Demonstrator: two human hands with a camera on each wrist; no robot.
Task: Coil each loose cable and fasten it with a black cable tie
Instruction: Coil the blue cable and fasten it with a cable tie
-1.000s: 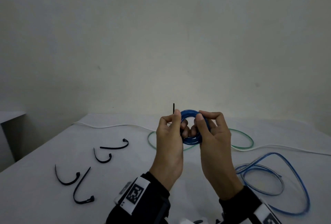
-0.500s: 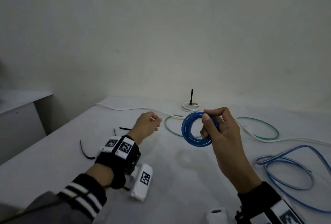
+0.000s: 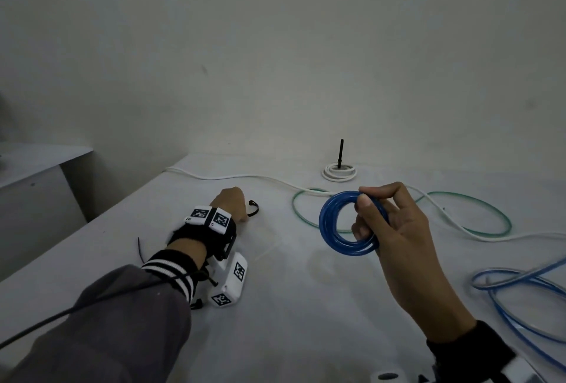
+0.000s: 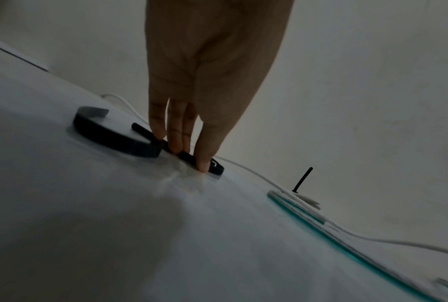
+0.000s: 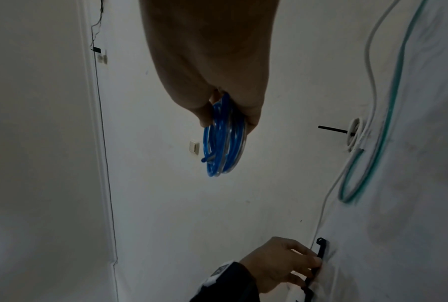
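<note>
My right hand (image 3: 369, 214) holds a coiled blue cable (image 3: 332, 229) upright above the table, thumb on top and fingers curled through the ring; the right wrist view shows the blue coil (image 5: 224, 139) pinched at its upper edge. My left hand (image 3: 235, 211) is down on the table at the left, its fingertips (image 4: 202, 163) pinching a black cable tie (image 4: 215, 166) that lies flat there. The black cable tie (image 3: 253, 208) sticks out to the right of that hand. A second curved tie (image 4: 106, 134) lies just beside it.
A white coil (image 3: 339, 172) fastened with an upright black tie sits at the back. A loose green cable (image 3: 477, 208) and a long white cable (image 3: 232, 177) cross the table (image 3: 291, 306). Loose blue cable (image 3: 517, 283) lies at the right. Another tie (image 3: 140, 248) lies near my left wrist.
My left hand let go of the blue coil, swung left and came down onto a black tie on the table. The right hand kept the coil and lowered slightly.
</note>
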